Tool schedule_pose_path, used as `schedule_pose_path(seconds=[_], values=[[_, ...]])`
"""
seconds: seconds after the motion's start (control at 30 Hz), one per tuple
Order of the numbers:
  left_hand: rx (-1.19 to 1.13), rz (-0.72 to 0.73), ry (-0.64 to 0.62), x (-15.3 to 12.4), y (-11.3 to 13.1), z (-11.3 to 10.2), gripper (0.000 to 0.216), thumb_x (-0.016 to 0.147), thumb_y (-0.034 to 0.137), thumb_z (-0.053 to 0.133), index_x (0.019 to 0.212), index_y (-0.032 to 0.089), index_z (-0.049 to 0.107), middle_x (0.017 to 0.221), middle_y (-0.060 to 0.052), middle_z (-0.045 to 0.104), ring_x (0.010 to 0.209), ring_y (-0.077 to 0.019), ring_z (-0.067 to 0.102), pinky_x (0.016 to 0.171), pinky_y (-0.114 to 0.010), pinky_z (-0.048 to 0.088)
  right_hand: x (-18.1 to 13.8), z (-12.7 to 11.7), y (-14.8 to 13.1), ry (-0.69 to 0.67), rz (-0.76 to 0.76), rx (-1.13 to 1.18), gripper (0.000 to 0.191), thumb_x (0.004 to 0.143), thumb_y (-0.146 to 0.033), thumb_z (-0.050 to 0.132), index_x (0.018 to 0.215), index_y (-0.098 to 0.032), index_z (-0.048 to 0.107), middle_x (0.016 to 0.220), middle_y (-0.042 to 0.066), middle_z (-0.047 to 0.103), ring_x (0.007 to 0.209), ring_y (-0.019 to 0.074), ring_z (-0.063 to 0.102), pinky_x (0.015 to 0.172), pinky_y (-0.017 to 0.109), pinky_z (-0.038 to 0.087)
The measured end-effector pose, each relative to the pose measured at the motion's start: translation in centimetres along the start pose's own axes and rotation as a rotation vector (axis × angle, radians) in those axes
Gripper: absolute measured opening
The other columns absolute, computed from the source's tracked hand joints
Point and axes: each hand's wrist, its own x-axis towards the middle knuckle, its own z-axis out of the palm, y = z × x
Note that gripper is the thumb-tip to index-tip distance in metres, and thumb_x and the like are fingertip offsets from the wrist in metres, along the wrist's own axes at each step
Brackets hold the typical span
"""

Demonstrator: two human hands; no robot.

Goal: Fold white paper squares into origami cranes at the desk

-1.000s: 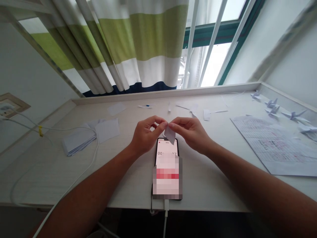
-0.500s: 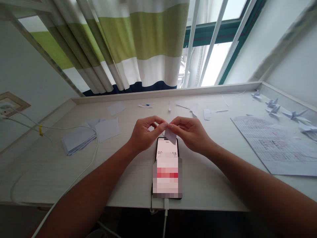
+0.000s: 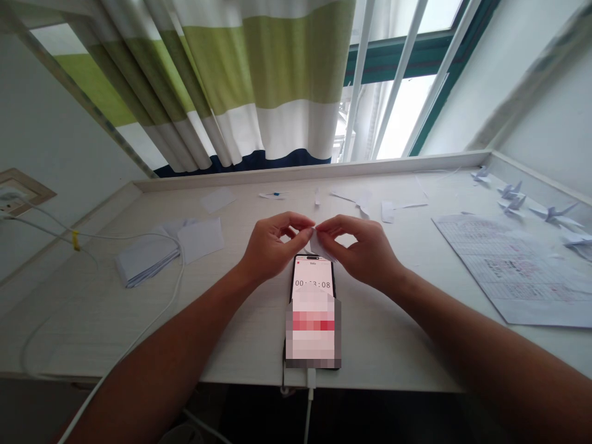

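Observation:
Between my two hands, above the top end of a phone (image 3: 312,274), is a small white piece of folded paper (image 3: 319,245). My left hand (image 3: 279,245) pinches it at its upper left corner, thumb against fingertips. My right hand (image 3: 358,246) has thumb and forefinger closed on its upper right side, the fingertips of both hands almost touching. The paper slants down toward the right palm, and its right part is hidden by the right thumb. The phone lies flat on the desk below, its screen lit with a timer, the lower part blurred out.
Several folded paper cranes (image 3: 512,200) stand along the right edge, beside a written sheet (image 3: 502,271). On the left lie a stack of white paper (image 3: 147,260) and a white cable (image 3: 179,277). Paper scraps (image 3: 387,212) are strewn toward the back of the desk (image 3: 250,345).
The piece of paper has turned slightly, its lower end swinging right toward my right hand. The right fingers have lifted a little, opening a gap above the thumb. More timer digits show.

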Motion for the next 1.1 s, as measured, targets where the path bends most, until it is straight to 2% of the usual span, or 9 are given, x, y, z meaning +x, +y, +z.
schedule_pose_path(seconds=[0.2,0.6,0.8,0.97,1.1], values=[[-0.080,-0.079,0.039,0.0,0.1,0.3,0.012,0.083,0.025,0.078,0.092,0.017,0.080,0.085,-0.006,0.080,0.075,-0.0166,0.074,0.069,-0.029,0.062,0.0,0.1,0.0,0.023,-0.062,-0.072,0.009,0.096,-0.022,0.064,0.095,-0.021,0.074,0.090,0.004,0.079,0.080,0.0180,0.073,0.072,0.035,0.061],[-0.233,-0.154,-0.029,0.3,0.2,-0.2,0.007,0.078,0.015,0.076,0.084,0.016,0.079,0.075,-0.004,0.079,0.065,-0.0160,0.073,0.064,-0.030,0.063,0.0,0.3,-0.1,0.025,0.064,0.071,0.011,0.095,-0.020,0.065,0.092,-0.021,0.075,0.090,0.004,0.077,0.082,0.0180,0.072,0.073,0.036,0.061],[-0.309,-0.205,-0.103,0.6,0.2,-0.5,0.014,0.086,0.029,0.075,0.085,0.015,0.076,0.075,-0.006,0.077,0.067,-0.0169,0.072,0.062,-0.029,0.059,0.2,0.1,0.0,0.019,0.001,0.044,0.013,0.096,-0.020,0.064,0.089,-0.023,0.075,0.088,0.004,0.076,0.080,0.0182,0.070,0.068,0.035,0.057],[-0.250,-0.225,-0.149,0.7,0.3,-0.7,0.022,0.090,0.036,0.074,0.084,0.015,0.076,0.073,-0.006,0.075,0.064,-0.0146,0.068,0.061,-0.028,0.056,0.3,0.0,0.1,-0.005,-0.072,0.011,0.011,0.095,-0.019,0.066,0.090,-0.022,0.075,0.089,0.005,0.075,0.080,0.0183,0.069,0.071,0.036,0.057],[-0.225,-0.223,-0.184,0.7,0.4,-0.8,0.024,0.089,0.039,0.076,0.083,0.015,0.076,0.072,-0.006,0.076,0.064,-0.0147,0.068,0.061,-0.028,0.056,0.3,-0.1,0.1,-0.009,-0.038,0.017,0.009,0.096,-0.023,0.066,0.091,-0.023,0.074,0.090,0.004,0.075,0.082,0.0185,0.070,0.071,0.036,0.059]])
